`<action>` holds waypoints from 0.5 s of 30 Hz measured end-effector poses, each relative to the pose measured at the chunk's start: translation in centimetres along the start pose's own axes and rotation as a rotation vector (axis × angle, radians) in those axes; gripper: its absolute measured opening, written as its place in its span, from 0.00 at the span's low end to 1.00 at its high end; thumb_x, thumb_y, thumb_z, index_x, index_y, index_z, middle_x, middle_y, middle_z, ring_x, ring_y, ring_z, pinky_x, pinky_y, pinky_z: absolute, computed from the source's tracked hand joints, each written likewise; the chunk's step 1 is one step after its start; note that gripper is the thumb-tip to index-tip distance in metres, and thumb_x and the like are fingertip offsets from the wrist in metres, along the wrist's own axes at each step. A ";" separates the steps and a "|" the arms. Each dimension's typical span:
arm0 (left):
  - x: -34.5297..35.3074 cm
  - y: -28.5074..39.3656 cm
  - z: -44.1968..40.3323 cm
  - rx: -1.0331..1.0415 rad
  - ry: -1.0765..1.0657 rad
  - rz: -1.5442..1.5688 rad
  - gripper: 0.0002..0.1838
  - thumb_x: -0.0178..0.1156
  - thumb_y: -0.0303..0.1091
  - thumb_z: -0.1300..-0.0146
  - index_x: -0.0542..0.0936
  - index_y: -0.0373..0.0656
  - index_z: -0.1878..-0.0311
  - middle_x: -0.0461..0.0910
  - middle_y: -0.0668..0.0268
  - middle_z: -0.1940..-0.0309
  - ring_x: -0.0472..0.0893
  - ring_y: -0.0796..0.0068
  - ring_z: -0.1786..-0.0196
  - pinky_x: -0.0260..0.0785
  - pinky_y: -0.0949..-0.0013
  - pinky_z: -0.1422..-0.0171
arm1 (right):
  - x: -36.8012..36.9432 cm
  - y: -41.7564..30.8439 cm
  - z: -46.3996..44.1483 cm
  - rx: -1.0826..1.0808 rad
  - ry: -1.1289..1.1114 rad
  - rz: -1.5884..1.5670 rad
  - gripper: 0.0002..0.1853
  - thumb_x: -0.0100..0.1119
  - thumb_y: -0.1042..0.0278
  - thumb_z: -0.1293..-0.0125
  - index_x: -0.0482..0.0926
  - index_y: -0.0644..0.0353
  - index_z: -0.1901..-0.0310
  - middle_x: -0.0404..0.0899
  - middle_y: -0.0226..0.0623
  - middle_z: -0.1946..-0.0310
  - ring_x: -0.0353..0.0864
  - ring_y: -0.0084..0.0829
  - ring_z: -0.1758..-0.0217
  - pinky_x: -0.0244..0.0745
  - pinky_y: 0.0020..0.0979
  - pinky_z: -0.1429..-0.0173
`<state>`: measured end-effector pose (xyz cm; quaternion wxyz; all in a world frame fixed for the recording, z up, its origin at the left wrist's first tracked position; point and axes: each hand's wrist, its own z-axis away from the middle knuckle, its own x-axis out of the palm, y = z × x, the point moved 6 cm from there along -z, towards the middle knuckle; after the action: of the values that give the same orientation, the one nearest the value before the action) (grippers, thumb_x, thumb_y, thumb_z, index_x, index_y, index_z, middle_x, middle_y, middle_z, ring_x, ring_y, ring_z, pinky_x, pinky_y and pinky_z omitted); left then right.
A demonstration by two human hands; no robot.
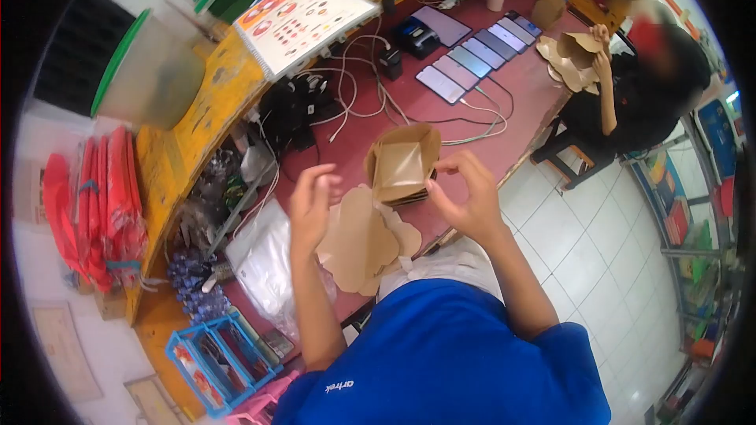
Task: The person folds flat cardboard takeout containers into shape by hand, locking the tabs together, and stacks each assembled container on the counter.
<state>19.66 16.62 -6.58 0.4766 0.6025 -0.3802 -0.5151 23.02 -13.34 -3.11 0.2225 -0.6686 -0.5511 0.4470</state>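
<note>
A brown paperboard food box [402,161] with open top stands on the red tabletop, apparently nested in others below it. My right hand [471,195] is at the box's right side, thumb and index finger apart, their tips at or very near its edge. To the left, my left hand [313,203] is raised with nothing in it, fingers loosely bent and apart. Flat brown cardboard blanks [358,244] with scalloped edges lie below and between my hands, close to my lap. Clear plastic bags [268,260] are left of them.
Several phones [465,71] lie in a row behind the box, with white cables [346,102] beside them. A printed menu sheet [303,20] rests on the yellow shelf. A blue basket [224,362] is at lower left. Another person [654,79] holds a brown box [573,59] at right.
</note>
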 end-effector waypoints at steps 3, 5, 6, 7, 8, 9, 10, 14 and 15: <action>4.4 -5.1 -1.7 0.041 0.069 0.138 0.18 0.58 0.39 0.17 0.79 0.40 0.33 0.86 0.61 0.49 0.86 0.70 0.47 0.80 0.65 0.43 | 3.5 -3.2 -2.7 0.082 -0.106 0.115 0.24 0.81 0.53 0.40 0.85 0.67 0.56 0.87 0.44 0.67 0.87 0.45 0.63 0.82 0.41 0.54; 6.2 -4.7 -2.2 0.117 0.162 0.159 0.18 0.60 0.40 0.18 0.80 0.40 0.34 0.87 0.61 0.49 0.86 0.69 0.48 0.80 0.64 0.44 | 6.2 -2.8 -3.7 0.150 -0.217 0.270 0.35 0.79 0.38 0.41 0.86 0.69 0.51 0.89 0.50 0.65 0.91 0.47 0.60 0.84 0.43 0.54; 6.4 -4.1 -2.4 0.191 0.244 0.166 0.18 0.62 0.40 0.20 0.81 0.39 0.36 0.87 0.60 0.49 0.87 0.68 0.49 0.80 0.63 0.45 | 7.2 -2.6 -4.5 0.260 -0.296 0.290 0.39 0.78 0.35 0.42 0.86 0.70 0.49 0.90 0.53 0.62 0.92 0.48 0.56 0.85 0.44 0.52; 6.6 -3.9 -2.6 0.196 0.269 0.185 0.18 0.62 0.40 0.20 0.81 0.39 0.36 0.87 0.60 0.49 0.87 0.68 0.49 0.80 0.63 0.45 | 8.1 -2.3 -4.8 0.371 -0.377 0.312 0.42 0.77 0.31 0.43 0.86 0.71 0.48 0.90 0.57 0.59 0.92 0.50 0.52 0.85 0.45 0.49; 6.9 -4.1 -2.6 0.126 0.237 0.135 0.17 0.63 0.39 0.21 0.82 0.39 0.38 0.88 0.59 0.51 0.88 0.67 0.50 0.81 0.62 0.45 | 8.6 -2.4 -4.9 0.373 -0.321 0.241 0.36 0.74 0.38 0.40 0.86 0.69 0.48 0.88 0.62 0.57 0.90 0.57 0.49 0.83 0.48 0.43; 7.2 -4.3 -2.5 0.053 0.205 0.085 0.16 0.65 0.38 0.23 0.84 0.39 0.40 0.88 0.58 0.53 0.88 0.66 0.52 0.81 0.62 0.46 | 9.3 -1.7 -4.7 0.354 -0.347 0.253 0.36 0.74 0.38 0.40 0.86 0.69 0.48 0.88 0.62 0.57 0.90 0.57 0.49 0.83 0.48 0.43; 7.1 -3.0 -2.1 0.131 0.228 -0.002 0.14 0.65 0.35 0.25 0.86 0.37 0.44 0.89 0.55 0.56 0.89 0.62 0.55 0.81 0.62 0.47 | 9.7 -0.2 -4.4 0.341 -0.319 0.222 0.36 0.74 0.42 0.39 0.83 0.71 0.43 0.89 0.62 0.54 0.91 0.55 0.48 0.84 0.47 0.43; 6.0 -0.7 -1.0 0.218 0.305 -0.069 0.12 0.64 0.33 0.26 0.87 0.36 0.46 0.88 0.50 0.56 0.90 0.53 0.56 0.80 0.58 0.50 | 10.5 3.2 -3.8 0.310 -0.301 0.176 0.31 0.66 0.61 0.35 0.77 0.73 0.35 0.88 0.64 0.50 0.91 0.54 0.46 0.84 0.45 0.40; 6.2 -1.0 -0.9 0.208 0.326 -0.052 0.12 0.64 0.33 0.26 0.87 0.36 0.46 0.88 0.50 0.56 0.90 0.53 0.56 0.80 0.58 0.50 | 10.3 2.9 -3.9 0.363 -0.270 0.147 0.29 0.64 0.65 0.34 0.77 0.73 0.35 0.88 0.64 0.50 0.91 0.55 0.46 0.83 0.45 0.40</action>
<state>21.59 11.15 -9.17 0.4534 0.7338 -0.3334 -0.3806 27.86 -3.82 -7.07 0.2303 -0.5901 -0.4361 0.6391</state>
